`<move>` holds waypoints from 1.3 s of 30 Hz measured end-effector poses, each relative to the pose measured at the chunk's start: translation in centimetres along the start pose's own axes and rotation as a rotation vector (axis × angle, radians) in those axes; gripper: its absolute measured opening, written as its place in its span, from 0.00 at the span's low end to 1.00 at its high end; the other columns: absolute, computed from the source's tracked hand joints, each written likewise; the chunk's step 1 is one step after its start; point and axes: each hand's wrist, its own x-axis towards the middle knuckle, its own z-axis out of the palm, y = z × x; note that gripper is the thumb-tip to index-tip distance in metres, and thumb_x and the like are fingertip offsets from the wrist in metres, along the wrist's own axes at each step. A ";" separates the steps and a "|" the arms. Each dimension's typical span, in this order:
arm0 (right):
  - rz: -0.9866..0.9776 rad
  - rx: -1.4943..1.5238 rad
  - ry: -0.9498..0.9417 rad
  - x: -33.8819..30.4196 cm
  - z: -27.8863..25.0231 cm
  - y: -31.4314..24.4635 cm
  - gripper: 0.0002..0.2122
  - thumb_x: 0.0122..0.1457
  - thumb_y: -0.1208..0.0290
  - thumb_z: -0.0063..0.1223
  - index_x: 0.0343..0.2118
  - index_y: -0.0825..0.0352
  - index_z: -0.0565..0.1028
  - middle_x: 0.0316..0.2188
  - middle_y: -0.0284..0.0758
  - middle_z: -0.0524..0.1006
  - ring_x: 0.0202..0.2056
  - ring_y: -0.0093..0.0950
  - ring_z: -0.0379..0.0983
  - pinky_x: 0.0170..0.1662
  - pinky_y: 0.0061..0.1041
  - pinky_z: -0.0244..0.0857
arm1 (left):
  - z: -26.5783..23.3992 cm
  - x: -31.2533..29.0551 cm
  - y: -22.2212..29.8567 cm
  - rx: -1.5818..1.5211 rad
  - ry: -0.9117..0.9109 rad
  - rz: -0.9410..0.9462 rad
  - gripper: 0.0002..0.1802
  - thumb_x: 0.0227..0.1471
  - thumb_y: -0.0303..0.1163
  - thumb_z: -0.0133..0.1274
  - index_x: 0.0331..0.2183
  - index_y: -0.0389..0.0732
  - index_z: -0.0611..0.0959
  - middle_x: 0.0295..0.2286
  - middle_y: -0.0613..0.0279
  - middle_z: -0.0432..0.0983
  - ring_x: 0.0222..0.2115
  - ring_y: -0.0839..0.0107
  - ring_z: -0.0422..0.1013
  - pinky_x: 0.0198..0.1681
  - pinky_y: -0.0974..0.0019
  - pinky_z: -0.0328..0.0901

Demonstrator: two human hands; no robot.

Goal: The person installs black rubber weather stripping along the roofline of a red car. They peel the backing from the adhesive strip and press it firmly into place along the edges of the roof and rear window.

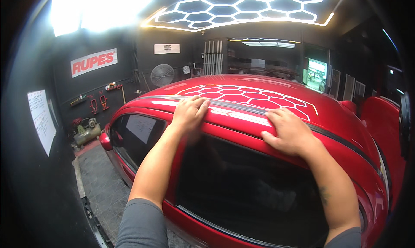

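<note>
A glossy red car (242, 131) stands side-on in front of me, with a long black roof trim strip (235, 105) running along the near edge of its roof. My left hand (190, 113) is closed on the strip, above the pillar between the two side windows. Farther right, my right hand (288, 133) rests its bent fingertips at the same strip. Its thumb is spread apart on the red edge below, so that hand is open. Both palms face down, which hides the fingertips' undersides. The dark side window (246, 183) lies below my hands.
At the left, a green air compressor (86, 132) stands by the dark wall, beneath hung red tools (98, 103). A round fan (162, 75) is beyond the car. An opened red panel (382, 131) stands at the right. Hexagonal ceiling lights (242, 8) reflect in the roof.
</note>
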 end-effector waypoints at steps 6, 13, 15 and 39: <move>0.066 -0.097 -0.008 1.9 1.2 -3.7 0.37 0.67 0.45 0.61 0.67 0.74 0.74 0.66 0.51 0.76 0.70 0.46 0.69 0.74 0.46 0.64 | -0.6 -0.8 -6.8 0.078 -0.035 -0.034 0.25 0.72 0.51 0.51 0.49 0.42 0.92 0.48 0.52 0.87 0.52 0.48 0.79 0.60 0.46 0.70; 0.067 -0.013 -0.133 18.5 8.7 -16.2 0.42 0.64 0.36 0.63 0.64 0.75 0.76 0.64 0.52 0.78 0.66 0.49 0.74 0.70 0.44 0.68 | -0.7 -1.4 -14.5 -0.072 -0.013 0.240 0.27 0.71 0.56 0.53 0.50 0.43 0.92 0.47 0.52 0.86 0.50 0.51 0.81 0.56 0.47 0.72; 0.080 -0.086 -0.050 21.1 11.3 -19.2 0.42 0.64 0.36 0.63 0.63 0.75 0.77 0.61 0.53 0.80 0.63 0.49 0.77 0.68 0.46 0.70 | -1.5 -2.1 -19.4 -0.066 -0.012 0.123 0.27 0.71 0.56 0.53 0.51 0.44 0.92 0.47 0.53 0.86 0.50 0.51 0.81 0.57 0.47 0.71; 0.189 -0.306 0.122 22.5 13.5 -23.5 0.39 0.59 0.42 0.69 0.59 0.77 0.78 0.61 0.58 0.80 0.63 0.59 0.77 0.69 0.52 0.67 | -8.0 -9.8 -57.2 -0.316 0.167 -0.197 0.18 0.65 0.39 0.57 0.46 0.36 0.91 0.43 0.48 0.87 0.47 0.45 0.82 0.55 0.49 0.74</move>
